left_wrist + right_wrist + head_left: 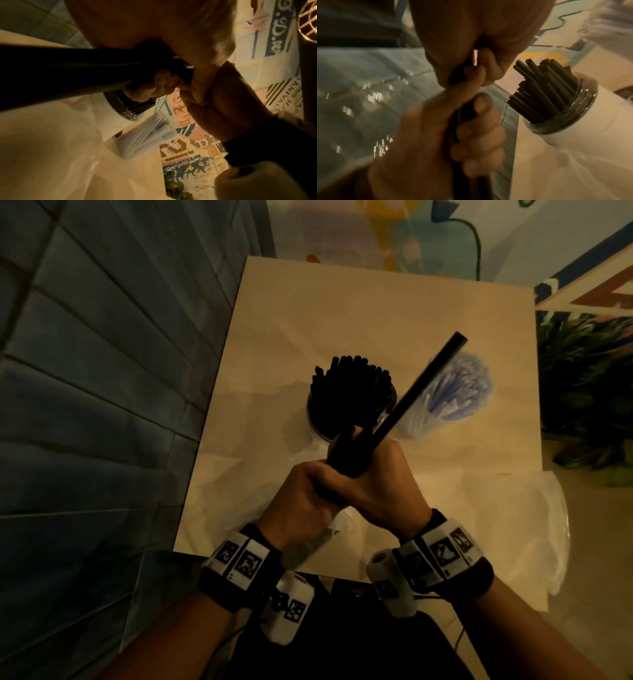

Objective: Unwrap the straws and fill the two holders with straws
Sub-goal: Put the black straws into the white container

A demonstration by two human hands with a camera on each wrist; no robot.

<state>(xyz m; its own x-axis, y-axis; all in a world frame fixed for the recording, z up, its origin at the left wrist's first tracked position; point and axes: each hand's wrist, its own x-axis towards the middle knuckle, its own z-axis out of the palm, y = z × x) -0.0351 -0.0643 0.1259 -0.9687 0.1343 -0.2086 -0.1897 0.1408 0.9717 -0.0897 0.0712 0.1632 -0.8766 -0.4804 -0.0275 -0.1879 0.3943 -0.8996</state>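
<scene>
Both hands meet above the near part of the table (342, 313), just in front of the black holder. The left hand (301, 501) has its fingers curled tightly around a bundle of black straws (346, 453); in the right wrist view these fingers (479, 135) wrap the dark bundle one above the other. The right hand (383, 484) is pressed against the left hand and also grasps the straws, with its fingers closed around them. From the right hand a few black straws (428, 381) stick out slanting up and to the right, so their far end lies over the clear holder; how many they are I cannot tell because of blur.

The black holder (320, 422) stands upright near the middle of the table and is packed with black straws (349, 392), which fan out above its rim. To the right of the black holder, close beside it, stands the clear holder (416, 426), full of blue and white straws (459, 388).

Clear plastic wrap (520, 525) lies crumpled on the table to the right of the hands, and more of it (239, 505) lies on the left side, in front of the black holder.
</scene>
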